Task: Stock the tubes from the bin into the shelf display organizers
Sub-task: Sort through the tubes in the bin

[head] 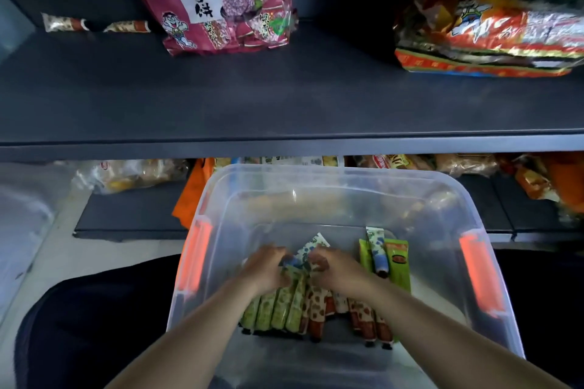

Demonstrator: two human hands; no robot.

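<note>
A clear plastic bin (341,180) with orange handles sits in front of me below the dark shelf (284,98). Inside lies a row of several tubes, green ones (278,309) to the left and red-patterned ones (319,309) to the right. Both hands reach into the bin. My left hand (265,268) grips the tops of the green tubes. My right hand (335,268) grips the tops of the red-patterned tubes. A blue-patterned tube (311,246) sticks up between the hands. More tubes (387,257) lie at the bin's right. Two tubes (94,25) lie at the shelf's back left.
A pink snack bag (221,0) stands on the shelf at centre left, an orange-red bag (486,37) at right. Packaged snacks (132,173) fill the lower shelf behind the bin. No display organizers are visible.
</note>
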